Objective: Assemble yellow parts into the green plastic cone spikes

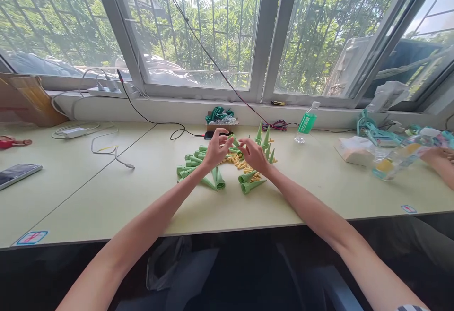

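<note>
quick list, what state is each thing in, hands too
left hand: pinching a green cone
right hand: fingers bent, at the same cone, grip unclear
standing cones: upright, points up
lying cones: on their sides
yellow sticks: loose, scattered
green-labelled bottle: upright, capped
phone at far left: flat, screen up
small box: open, filled

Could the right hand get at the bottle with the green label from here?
Probably yes: the upright green cones stand between the right hand and the bottle, but it could likely swing around their near side.
</note>
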The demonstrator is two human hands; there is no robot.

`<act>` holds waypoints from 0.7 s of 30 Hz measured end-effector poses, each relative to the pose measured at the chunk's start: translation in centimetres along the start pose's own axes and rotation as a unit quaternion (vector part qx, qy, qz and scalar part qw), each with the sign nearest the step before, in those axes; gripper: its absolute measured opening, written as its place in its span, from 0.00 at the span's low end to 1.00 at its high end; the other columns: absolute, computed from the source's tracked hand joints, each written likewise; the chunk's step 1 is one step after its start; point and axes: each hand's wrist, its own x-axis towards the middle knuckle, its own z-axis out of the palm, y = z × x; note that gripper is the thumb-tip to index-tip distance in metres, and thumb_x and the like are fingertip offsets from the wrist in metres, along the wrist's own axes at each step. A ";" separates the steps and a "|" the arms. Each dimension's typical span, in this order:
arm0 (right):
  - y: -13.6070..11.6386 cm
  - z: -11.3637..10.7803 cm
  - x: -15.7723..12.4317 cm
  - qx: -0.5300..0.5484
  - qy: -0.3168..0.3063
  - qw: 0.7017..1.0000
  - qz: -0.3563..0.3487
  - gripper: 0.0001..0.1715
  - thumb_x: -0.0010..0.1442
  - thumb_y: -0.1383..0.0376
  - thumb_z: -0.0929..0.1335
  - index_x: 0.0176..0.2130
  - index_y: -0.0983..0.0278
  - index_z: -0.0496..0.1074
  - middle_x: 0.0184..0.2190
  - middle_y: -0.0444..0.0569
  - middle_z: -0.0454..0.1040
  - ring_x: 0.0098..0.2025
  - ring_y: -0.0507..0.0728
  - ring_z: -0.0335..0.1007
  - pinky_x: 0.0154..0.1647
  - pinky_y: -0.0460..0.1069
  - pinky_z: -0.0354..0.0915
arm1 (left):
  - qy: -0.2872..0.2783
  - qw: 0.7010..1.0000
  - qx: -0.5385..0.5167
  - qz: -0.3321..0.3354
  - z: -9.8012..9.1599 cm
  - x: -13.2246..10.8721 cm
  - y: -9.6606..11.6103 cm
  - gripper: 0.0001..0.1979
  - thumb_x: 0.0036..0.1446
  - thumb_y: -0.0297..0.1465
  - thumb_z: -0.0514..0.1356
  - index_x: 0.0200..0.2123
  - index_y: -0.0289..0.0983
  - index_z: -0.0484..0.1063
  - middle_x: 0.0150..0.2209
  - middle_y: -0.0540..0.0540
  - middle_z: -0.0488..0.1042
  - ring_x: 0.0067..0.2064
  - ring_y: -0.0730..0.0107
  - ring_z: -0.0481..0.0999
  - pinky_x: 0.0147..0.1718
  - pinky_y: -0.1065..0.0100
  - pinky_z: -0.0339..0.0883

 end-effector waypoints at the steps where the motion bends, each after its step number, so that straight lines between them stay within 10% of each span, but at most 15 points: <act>1: 0.0 0.0 -0.1 0.007 -0.008 1.000 -0.002 0.14 0.69 0.60 0.60 0.49 0.64 0.67 0.38 0.51 0.75 0.31 0.52 0.68 0.34 0.47 0.64 | -0.003 1.000 0.003 -0.003 0.0 -0.1 -0.4 0.19 0.58 0.45 0.60 0.41 0.38 0.61 0.31 0.50 0.72 0.32 0.70 0.76 0.23 0.73 0.71; 21: -0.2 -1.1 -1.2 -0.068 -0.150 0.986 0.029 0.09 0.65 0.67 0.65 0.42 0.64 0.74 0.34 0.50 0.73 0.38 0.55 0.68 0.40 0.48 0.62 | -0.094 0.926 0.335 0.145 -0.9 -2.1 0.6 0.17 0.66 0.35 0.48 0.23 0.38 0.57 0.24 0.50 0.60 0.24 0.73 0.56 0.25 0.68 0.51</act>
